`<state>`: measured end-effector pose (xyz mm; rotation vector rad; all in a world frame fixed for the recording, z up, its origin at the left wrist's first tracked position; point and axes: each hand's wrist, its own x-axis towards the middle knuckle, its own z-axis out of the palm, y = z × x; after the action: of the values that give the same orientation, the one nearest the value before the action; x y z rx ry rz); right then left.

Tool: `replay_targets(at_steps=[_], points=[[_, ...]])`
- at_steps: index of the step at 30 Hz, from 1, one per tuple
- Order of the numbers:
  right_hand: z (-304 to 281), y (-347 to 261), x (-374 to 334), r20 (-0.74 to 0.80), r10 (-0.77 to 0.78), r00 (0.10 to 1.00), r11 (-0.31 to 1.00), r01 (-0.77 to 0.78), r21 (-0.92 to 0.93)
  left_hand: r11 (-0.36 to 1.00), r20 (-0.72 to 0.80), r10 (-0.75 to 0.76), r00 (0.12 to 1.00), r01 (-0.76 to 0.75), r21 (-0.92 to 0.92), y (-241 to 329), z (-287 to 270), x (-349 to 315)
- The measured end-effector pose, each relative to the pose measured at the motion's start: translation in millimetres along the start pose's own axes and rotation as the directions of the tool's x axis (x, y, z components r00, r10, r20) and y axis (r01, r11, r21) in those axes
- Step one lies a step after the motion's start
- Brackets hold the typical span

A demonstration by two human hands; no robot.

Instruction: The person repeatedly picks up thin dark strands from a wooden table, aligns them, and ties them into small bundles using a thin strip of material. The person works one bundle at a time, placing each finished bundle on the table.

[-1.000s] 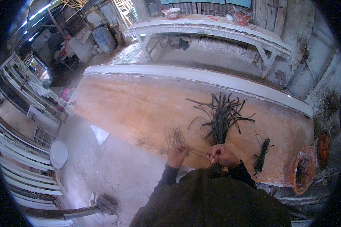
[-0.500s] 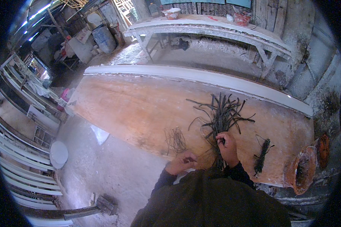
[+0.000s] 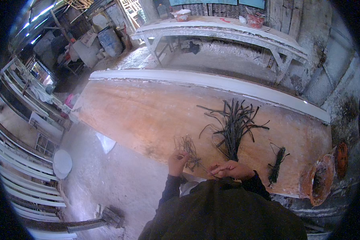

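A bundle of dark, flat strips [image 3: 235,124] lies on the tabletop, its loose ends fanned out toward the far side. My right hand [image 3: 231,170] is over the near end of this bundle, fingers closed in a pinch. To its left, my left hand [image 3: 177,163] is closed with thumb and fingertips together, beside a loose tangle of thin wire [image 3: 187,146]. A faint thin strand appears to stretch between the two hands. Off to the right rests a smaller dark bundle [image 3: 277,165], gathered at its middle.
The worn wooden tabletop [image 3: 136,108] has a white moulding [image 3: 196,78] along its far edge. An orange, plaster-crusted basin [image 3: 322,180] stands at the right end. Beyond is a white-crusted bench [image 3: 228,30] with tubs on it. Long white mouldings [image 3: 28,176] are racked at left.
My left hand has moved left and farther up the table, next to the wire tangle. My right hand has come down from the bundle's middle to its near end.
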<state>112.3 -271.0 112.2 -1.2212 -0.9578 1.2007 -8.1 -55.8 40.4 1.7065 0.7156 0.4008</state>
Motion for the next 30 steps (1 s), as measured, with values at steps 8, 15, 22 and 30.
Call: replay_targets(at_steps=[8, 15, 22, 30], points=[[-14.2, 33.4, -5.9, -0.212, 0.158, 0.964, 0.987, -0.155, 0.032, 0.973, 0.210, -0.005, 0.978, 0.053, -0.223, -3.3, 25.9, -10.3], [-11.0, 32.1, 8.1, -0.630, -0.230, 0.742, 0.881, -0.116, -0.459, 0.924, 0.654, 0.246, 0.715, 0.031, -0.381, 12.0, 52.0, -36.9], [-21.6, 36.1, 8.2, -0.642, -0.574, 0.508, 0.588, -0.290, -0.755, 0.950, 0.844, 0.255, 0.471, 0.041, -0.309, 26.4, 49.1, -40.1], [-21.9, 39.4, -1.3, -0.611, -0.154, 0.776, 0.974, 0.015, -0.226, 0.988, 0.176, 0.072, 0.982, -0.046, -0.150, -1.3, 11.7, -5.8]])
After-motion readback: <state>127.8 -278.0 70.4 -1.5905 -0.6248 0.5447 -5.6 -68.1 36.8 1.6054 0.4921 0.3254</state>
